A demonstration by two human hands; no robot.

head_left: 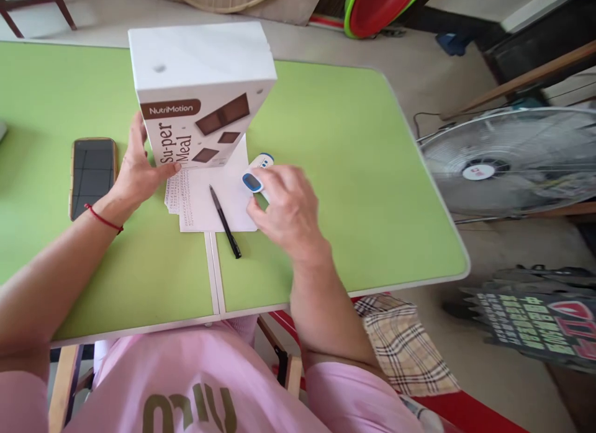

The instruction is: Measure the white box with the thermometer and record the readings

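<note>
Shirt point(195, 365) abuts the table point(372, 172); left hand point(135, 175) clamps box point(209, 92), right hand point(292, 213) curls at device point(252, 182) (grip indeterminable).

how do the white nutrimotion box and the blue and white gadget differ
The white rectangular cardboard box is larger than the small blue-and-white device. The box has flat sides and brown printing; the device is rounded with a blue-rimmed display. The left hand holds the box; the right hand partly covers the device. Both are partly white.
</note>
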